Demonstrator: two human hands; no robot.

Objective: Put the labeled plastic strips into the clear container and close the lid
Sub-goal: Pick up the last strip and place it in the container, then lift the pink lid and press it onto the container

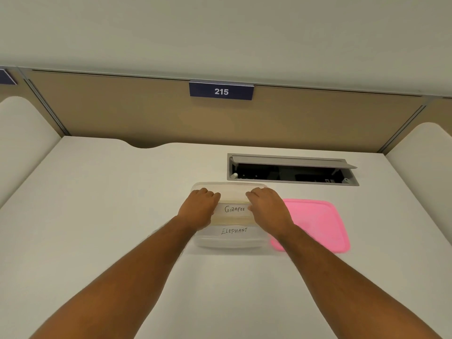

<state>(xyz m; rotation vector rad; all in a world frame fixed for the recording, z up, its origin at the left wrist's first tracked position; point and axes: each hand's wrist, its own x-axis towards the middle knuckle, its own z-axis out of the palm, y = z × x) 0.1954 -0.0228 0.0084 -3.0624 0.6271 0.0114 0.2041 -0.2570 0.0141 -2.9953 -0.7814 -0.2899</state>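
Observation:
The clear container [230,242] stands on the white desk in front of me, without its lid. Over its opening lie two white labeled strips: one marked GIRAFEE [234,209] farther from me, one marked ELEPHANT [234,231] nearer. My left hand [199,207] grips the left end of the GIRAFEE strip and my right hand [267,207] grips its right end, fingers curled over the far edge. The pink lid [318,223] lies flat on the desk just right of the container, partly under my right forearm.
An open cable hatch [292,171] with a raised grey flap sits in the desk behind the container. A beige partition with a blue sign reading 215 [221,91] closes the back. White side panels flank the desk [110,204].

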